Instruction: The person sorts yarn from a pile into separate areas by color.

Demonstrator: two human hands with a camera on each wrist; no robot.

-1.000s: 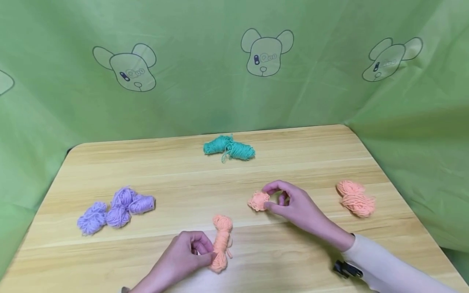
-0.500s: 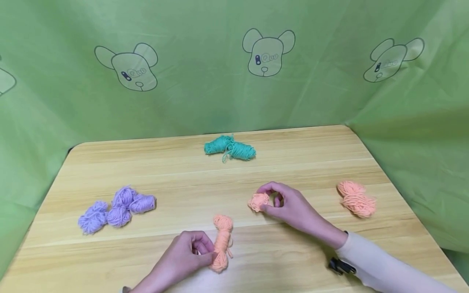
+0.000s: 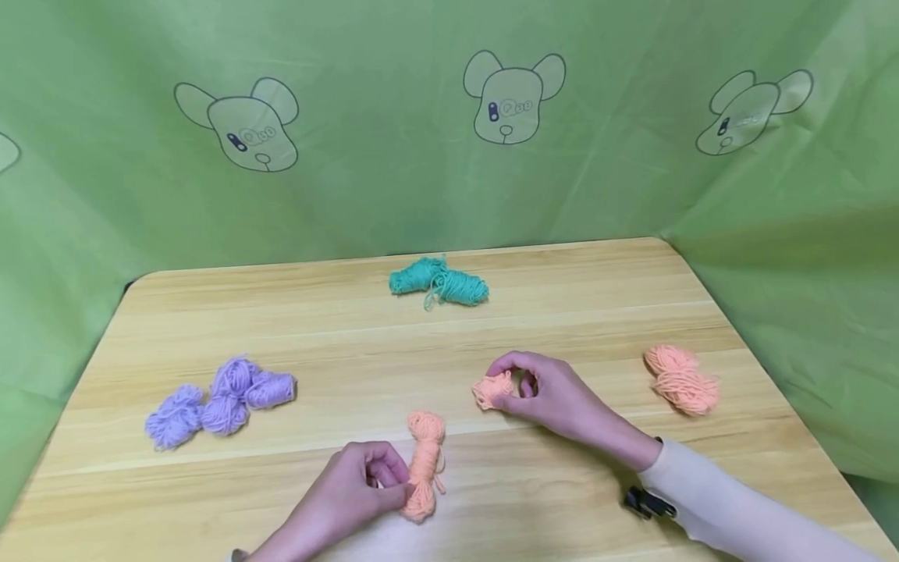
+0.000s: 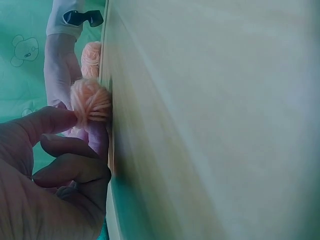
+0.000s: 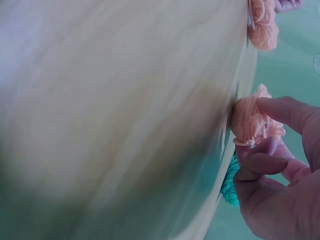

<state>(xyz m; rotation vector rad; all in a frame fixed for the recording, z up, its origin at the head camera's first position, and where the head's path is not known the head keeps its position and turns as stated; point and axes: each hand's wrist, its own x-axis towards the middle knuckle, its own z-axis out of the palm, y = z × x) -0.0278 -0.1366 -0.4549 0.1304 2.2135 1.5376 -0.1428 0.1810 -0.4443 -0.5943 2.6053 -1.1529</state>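
Observation:
My left hand [image 3: 358,484] pinches the near end of a peach yarn skein [image 3: 424,460], which lies lengthwise on the table with a loose strand at its right side. In the left wrist view, thumb and fingers meet around the end of that skein [image 4: 91,100]. Farther back and to the right, my right hand [image 3: 555,394] holds a small bunched peach yarn skein [image 3: 492,389] between thumb and fingers, low at the tabletop. The right wrist view shows the thumb pressed on this bunched skein [image 5: 252,122], with fingertips on its other side.
Several purple yarn skeins [image 3: 228,396] lie clustered at the left of the wooden table [image 3: 337,336]. Teal yarn skeins [image 3: 438,281] rest near the back edge. More peach yarn [image 3: 683,380] sits at the right. A green curtain [image 3: 393,179] surrounds the table's back and sides.
My right hand has moved slightly left, and its thumb and fingers have come farther around the bunched peach skein. The left hand keeps its place on the other skein.

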